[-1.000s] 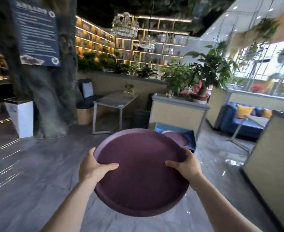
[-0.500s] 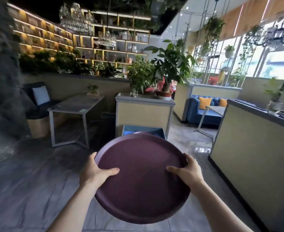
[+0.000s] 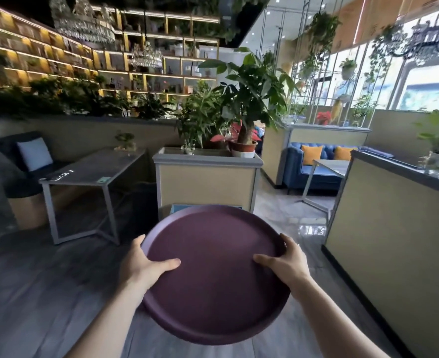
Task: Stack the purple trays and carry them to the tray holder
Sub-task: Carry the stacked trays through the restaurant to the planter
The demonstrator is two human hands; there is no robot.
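Planter (image 3: 206, 182): beige box, grey rim, holding leafy potted plants
Table (image 3: 94, 167): grey, left of planter
Sofa (image 3: 314, 164): blue, orange cushions, right rear
Shelves (image 3: 146, 68): lit, along back wall
Chandelier (image 3: 82, 21): crystal, upper left
Floor (image 3: 45, 280): grey

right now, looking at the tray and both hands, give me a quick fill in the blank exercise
1. The purple tray is held by ____ hands.
2. The thumb of the left hand rests ____ the tray.
3. The right hand grips the tray's ____ edge.
4. The sofa with orange cushions is ____.

Missing words: two; inside; right; blue
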